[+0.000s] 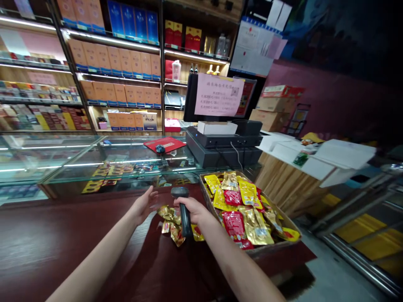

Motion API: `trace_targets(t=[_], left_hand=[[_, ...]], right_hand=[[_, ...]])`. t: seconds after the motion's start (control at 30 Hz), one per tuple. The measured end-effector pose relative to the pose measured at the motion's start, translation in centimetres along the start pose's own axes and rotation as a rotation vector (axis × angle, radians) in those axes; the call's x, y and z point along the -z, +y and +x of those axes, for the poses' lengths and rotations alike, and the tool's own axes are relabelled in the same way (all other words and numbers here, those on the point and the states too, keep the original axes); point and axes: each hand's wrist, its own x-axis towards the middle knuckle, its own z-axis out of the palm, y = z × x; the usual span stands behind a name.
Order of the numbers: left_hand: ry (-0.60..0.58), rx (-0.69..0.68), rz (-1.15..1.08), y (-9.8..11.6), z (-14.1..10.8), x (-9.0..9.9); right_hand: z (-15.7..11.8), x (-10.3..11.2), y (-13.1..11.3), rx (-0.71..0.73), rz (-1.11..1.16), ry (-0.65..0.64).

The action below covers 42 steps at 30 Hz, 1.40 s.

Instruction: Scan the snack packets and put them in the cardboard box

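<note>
My right hand (195, 209) grips a black handheld barcode scanner (186, 220) by its handle, above the dark red-brown counter (78, 243). Under and beside the scanner lies a small pile of gold foil snack packets (171, 214), partly covered by it. A yellow packet (197, 233) shows just below my right hand. To the left of the pile, my left hand (144, 206) is held open with its fingers apart and nothing in it. Close by on the right stands a shallow tray (205, 193) heaped with gold, yellow and red snack packets (248, 193).
Behind the counter is a glass display case (75, 176) with a red mouse pad (170, 144) and a mouse (160, 149) on top. A monitor (190, 98) stands on a black cash drawer (217, 156). Open white boxes (343, 153) sit at right.
</note>
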Motion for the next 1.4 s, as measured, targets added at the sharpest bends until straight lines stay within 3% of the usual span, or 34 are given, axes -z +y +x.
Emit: trace_targets(t=[0.1, 0.27, 0.37, 0.47, 0.57, 0.7, 0.87, 1.03, 1.2, 1.4], left_hand=[[0.157, -0.148, 0.118, -2.6, 0.4, 1.2], [0.071, -0.163, 0.274, -5.9, 1.7, 2.2], [0.006, -0.197, 0.456, -6.4, 2.3, 2.0], [0.017, -0.241, 0.597, -6.4, 2.9, 1.6], [0.057, -0.263, 0.566, -6.5, 3.5, 1.0], [0.040, -0.272, 0.334, -6.5, 4.2, 0.0], [-0.008, -0.301, 0.291, -5.4, 4.5, -1.8], [-0.046, -0.406, 0.335, -2.3, 5.0, -3.4], [-0.027, -0.493, 0.377, 0.4, 6.3, -4.6], [-0.012, -0.503, 0.361, 1.2, 6.8, -5.6]], right_hand=[[0.9, -0.2, 1.0, 0.028, -0.009, 0.061], [1.2, -0.1, 2.5, 0.055, 0.004, 0.114], [0.9, -0.1, 3.2, 0.080, 0.006, 0.137], [0.7, 0.0, 3.7, 0.098, 0.006, 0.154], [0.5, 0.0, 3.9, 0.117, 0.004, 0.164], [0.1, 0.2, 3.6, 0.174, 0.003, 0.166], [-0.9, 0.5, 3.2, 0.240, -0.009, 0.163], [-2.8, 0.2, 2.7, 0.397, -0.096, 0.168], [-4.5, -0.7, 2.3, 0.371, -0.245, 0.173], [-4.3, -0.8, 3.1, 0.339, -0.326, 0.159]])
